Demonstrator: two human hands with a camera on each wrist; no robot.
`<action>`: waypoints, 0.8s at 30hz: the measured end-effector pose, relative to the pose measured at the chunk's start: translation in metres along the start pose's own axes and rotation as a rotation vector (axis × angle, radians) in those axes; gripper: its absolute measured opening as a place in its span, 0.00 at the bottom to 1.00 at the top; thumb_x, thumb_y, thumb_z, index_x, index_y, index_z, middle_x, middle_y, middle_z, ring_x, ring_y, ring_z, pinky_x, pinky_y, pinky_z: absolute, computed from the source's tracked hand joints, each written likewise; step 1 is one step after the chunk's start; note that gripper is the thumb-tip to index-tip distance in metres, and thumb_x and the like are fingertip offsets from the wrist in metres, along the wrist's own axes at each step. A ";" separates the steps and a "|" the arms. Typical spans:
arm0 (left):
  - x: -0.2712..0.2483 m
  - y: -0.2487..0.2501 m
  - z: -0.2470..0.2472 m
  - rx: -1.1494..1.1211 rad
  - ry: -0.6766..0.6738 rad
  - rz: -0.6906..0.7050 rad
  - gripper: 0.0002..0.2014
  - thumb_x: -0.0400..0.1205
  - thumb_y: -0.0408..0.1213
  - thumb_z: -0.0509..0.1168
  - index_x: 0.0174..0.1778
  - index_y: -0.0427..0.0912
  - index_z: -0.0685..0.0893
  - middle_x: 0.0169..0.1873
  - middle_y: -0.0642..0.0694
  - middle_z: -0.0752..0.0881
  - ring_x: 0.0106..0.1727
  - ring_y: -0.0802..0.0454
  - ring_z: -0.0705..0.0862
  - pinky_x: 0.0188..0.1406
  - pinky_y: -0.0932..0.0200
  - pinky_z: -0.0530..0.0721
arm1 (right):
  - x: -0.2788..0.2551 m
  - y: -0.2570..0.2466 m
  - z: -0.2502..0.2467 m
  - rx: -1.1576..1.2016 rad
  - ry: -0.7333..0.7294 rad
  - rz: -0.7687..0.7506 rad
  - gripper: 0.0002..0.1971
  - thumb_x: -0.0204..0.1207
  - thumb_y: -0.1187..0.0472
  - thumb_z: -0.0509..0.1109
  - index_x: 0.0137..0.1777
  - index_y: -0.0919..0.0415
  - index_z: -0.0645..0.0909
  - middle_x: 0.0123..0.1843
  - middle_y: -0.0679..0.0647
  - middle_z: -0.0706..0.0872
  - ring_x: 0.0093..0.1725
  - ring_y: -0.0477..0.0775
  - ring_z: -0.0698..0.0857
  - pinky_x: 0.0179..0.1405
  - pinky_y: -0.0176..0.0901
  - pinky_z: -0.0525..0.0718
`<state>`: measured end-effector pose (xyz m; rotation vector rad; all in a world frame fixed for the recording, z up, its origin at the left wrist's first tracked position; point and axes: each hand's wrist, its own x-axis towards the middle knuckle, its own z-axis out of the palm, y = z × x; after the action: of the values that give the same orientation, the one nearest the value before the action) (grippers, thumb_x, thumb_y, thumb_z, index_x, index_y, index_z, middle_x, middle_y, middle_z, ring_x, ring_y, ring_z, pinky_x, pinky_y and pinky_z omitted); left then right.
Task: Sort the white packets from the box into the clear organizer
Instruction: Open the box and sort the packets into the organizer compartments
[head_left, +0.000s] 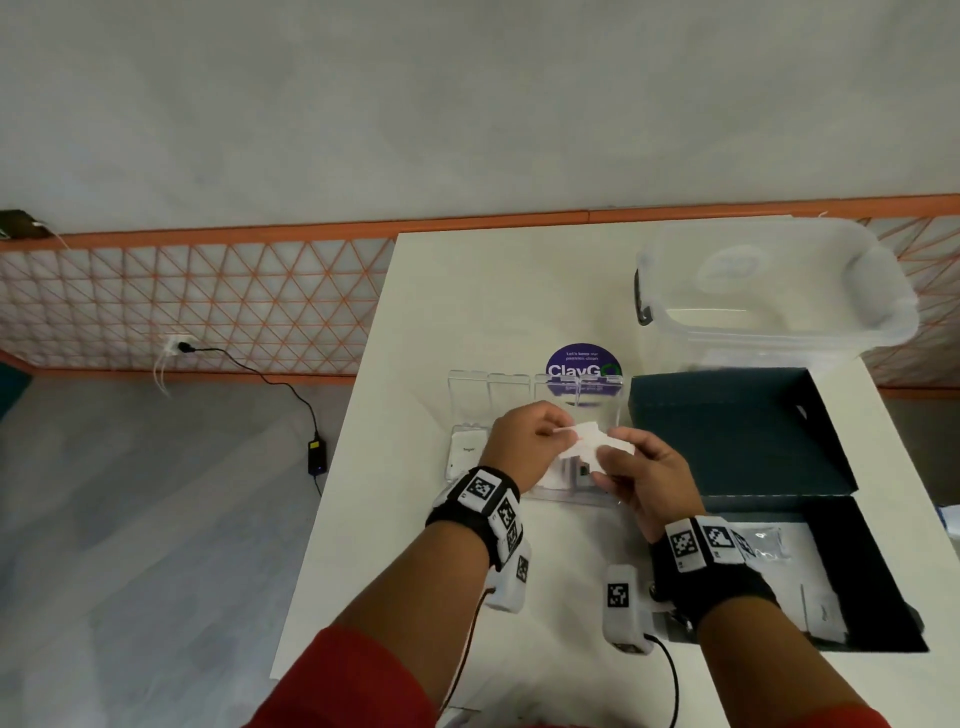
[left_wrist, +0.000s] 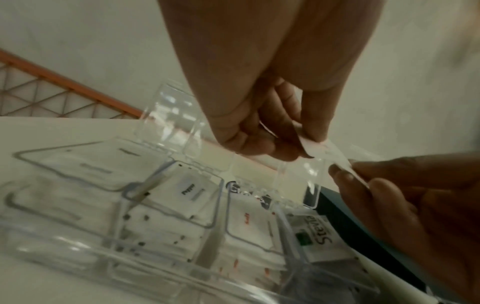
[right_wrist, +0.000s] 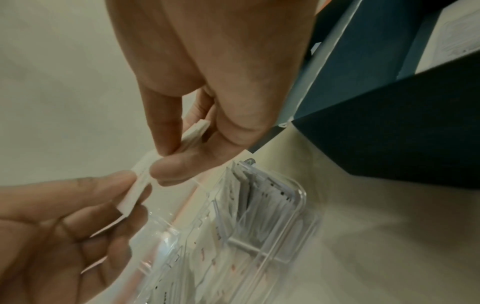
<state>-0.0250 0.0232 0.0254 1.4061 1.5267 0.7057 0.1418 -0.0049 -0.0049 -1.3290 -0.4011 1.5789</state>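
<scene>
White packets are pinched between both hands, left hand and right hand, just above the clear organizer, whose four lidded compartments already hold stacks. At least two packets remain in the dark box, so sorting seems well along but unfinished.

A round purple sticker on the white table is showing "ClavG" in large white letters, with smaller lines above too blurred to read. In the left wrist view, a packet in the clear organizer is reading "Stevia", partly cut off.
</scene>
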 end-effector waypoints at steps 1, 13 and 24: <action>-0.001 -0.002 -0.005 0.001 0.027 0.002 0.05 0.74 0.37 0.74 0.38 0.53 0.87 0.36 0.53 0.90 0.38 0.59 0.87 0.41 0.64 0.84 | 0.000 0.000 0.002 0.000 0.004 -0.001 0.10 0.71 0.78 0.75 0.48 0.64 0.86 0.42 0.61 0.92 0.37 0.59 0.92 0.30 0.41 0.89; 0.000 -0.011 -0.018 0.055 0.095 -0.031 0.11 0.77 0.28 0.67 0.41 0.49 0.89 0.38 0.55 0.86 0.40 0.57 0.85 0.38 0.72 0.78 | -0.001 0.000 0.010 0.055 0.034 -0.017 0.10 0.74 0.82 0.68 0.47 0.68 0.84 0.44 0.64 0.90 0.38 0.59 0.92 0.33 0.41 0.91; 0.006 -0.034 0.002 0.792 -0.109 0.163 0.15 0.81 0.35 0.64 0.60 0.55 0.88 0.56 0.45 0.81 0.59 0.43 0.76 0.60 0.49 0.72 | 0.008 0.004 0.002 0.005 0.044 -0.021 0.15 0.71 0.81 0.72 0.42 0.60 0.90 0.49 0.63 0.92 0.43 0.63 0.93 0.36 0.44 0.91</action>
<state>-0.0384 0.0222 -0.0065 2.1243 1.6946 0.0843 0.1391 0.0001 -0.0120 -1.3490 -0.3821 1.5296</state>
